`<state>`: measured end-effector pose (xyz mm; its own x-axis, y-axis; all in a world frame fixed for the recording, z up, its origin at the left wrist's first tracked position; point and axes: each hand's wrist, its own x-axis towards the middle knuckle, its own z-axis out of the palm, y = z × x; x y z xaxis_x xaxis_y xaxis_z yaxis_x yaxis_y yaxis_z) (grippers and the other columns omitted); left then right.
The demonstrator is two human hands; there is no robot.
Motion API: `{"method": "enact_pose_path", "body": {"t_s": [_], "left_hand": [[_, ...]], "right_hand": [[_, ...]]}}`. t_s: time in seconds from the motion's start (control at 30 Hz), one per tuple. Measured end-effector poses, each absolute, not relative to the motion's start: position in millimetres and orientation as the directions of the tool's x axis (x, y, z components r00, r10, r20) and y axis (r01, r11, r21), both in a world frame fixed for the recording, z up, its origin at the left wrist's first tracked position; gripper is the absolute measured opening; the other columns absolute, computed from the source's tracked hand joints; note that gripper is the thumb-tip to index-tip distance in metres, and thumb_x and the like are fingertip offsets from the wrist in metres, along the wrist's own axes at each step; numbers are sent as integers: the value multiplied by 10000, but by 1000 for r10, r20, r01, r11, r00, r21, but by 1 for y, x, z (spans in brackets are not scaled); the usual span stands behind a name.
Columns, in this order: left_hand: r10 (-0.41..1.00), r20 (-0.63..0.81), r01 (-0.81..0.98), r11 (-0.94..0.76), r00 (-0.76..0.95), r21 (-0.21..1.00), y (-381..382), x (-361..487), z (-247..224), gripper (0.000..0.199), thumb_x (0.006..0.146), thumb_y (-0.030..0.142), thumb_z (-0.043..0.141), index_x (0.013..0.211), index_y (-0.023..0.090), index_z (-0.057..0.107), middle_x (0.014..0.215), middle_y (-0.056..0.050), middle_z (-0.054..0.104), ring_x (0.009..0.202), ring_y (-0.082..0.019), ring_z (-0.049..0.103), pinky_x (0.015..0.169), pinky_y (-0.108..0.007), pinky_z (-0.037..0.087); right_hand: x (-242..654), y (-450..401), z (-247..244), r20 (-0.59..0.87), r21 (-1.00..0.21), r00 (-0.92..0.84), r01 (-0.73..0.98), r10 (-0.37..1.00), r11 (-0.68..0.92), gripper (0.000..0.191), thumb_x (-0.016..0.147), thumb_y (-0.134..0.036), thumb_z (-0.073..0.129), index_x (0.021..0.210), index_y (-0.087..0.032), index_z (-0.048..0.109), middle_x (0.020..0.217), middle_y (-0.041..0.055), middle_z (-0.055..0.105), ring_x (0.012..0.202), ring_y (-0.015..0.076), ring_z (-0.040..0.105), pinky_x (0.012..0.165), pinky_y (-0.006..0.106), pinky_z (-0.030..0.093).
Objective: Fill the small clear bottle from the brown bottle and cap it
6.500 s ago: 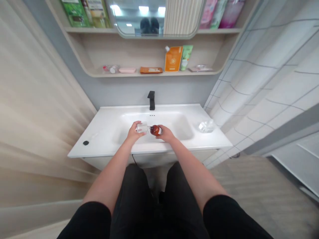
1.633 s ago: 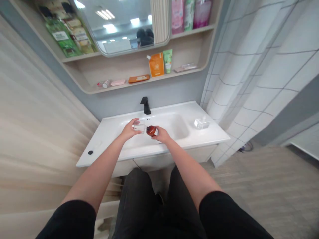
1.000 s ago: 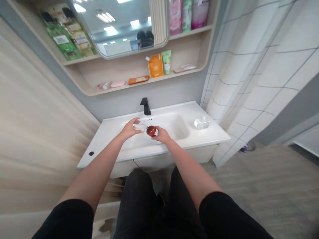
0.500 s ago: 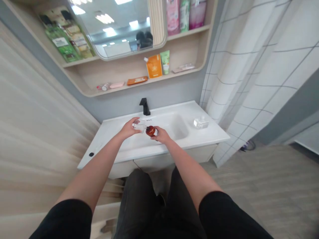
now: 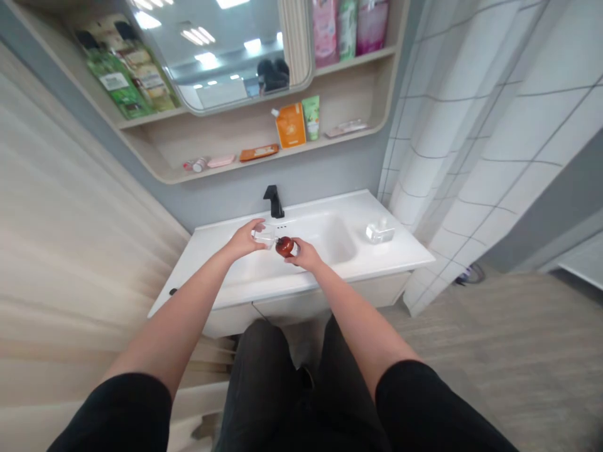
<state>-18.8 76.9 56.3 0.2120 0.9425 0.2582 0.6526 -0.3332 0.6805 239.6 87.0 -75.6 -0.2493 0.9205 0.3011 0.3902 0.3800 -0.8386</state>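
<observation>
Over the white sink (image 5: 336,242), my left hand (image 5: 244,242) is closed around a clear, see-through container (image 5: 264,236), held tilted on its side. My right hand (image 5: 306,255) grips a reddish-brown bottle (image 5: 284,247) with a white label. The bottle is tipped to the left, its narrow dark mouth at the rim of the clear container. Whether any liquid passes between them is too small to tell. My right fingers hide part of the bottle's body.
A black faucet (image 5: 274,202) rises behind the sink. A clear container with a white top (image 5: 379,232) stands on the right of the counter, and a small black cap (image 5: 173,291) lies at the left. The shelf above holds an orange pouch (image 5: 291,126) and a green tube (image 5: 311,118).
Both hands stay almost where they were, with the bottle still at the clear container. My left forearm has shifted slightly and now covers part of the black cap.
</observation>
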Motion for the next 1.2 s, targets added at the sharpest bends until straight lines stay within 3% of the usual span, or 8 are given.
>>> {"method": "enact_pose_path", "body": {"t_s": [0.53,1.2], "left_hand": [[939,231,712,-345,256,611,75,-7,80,990,566,322,936,1503,212,635,1280,-96,729,1135,-275,684,935,-369,576],[930,162,811,-366,329,456,80,11,114,1032,586,399,917,1544,198,591,1366,-121,725,1232,-301,681,1042,-412,558]], "right_hand": [[240,85,-74,309,-878,-232,304,923,370,826,634,-411,973,1389,-217,699,986,11,762,813,219,637,805,341,516],[240,87,-77,390,-885,-193,192,900,424,788,678,-413,930,1401,-206,695,1162,72,791,997,291,709,898,411,581]]}}
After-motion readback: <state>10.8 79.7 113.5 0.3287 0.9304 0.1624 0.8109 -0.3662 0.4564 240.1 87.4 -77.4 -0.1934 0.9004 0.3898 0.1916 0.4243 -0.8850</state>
